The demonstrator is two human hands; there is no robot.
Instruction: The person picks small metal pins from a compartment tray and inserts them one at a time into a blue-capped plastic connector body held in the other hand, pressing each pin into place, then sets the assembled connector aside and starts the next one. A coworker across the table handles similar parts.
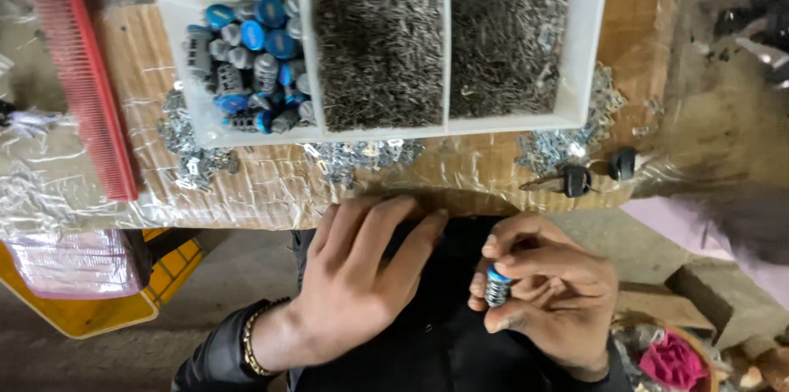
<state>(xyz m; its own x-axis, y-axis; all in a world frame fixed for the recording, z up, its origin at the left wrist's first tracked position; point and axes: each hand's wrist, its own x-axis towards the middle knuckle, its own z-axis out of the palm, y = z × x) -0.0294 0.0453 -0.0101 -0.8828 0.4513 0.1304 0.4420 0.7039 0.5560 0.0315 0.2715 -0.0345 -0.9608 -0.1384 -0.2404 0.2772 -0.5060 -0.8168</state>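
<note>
Right hand [549, 293]: grip closed on ribbed grey cylinder, blue cap [497, 285] | left hand [362, 277]: flat, empty, fingers spread | white compartment tray [588, 47]: fine metal pins.

A small grey ribbed lock cylinder [496, 286] with a blue cap stands roughly upright, blue end up, pinched at the fingertips of the right hand [549, 293], at five o'clock in view.
</note>
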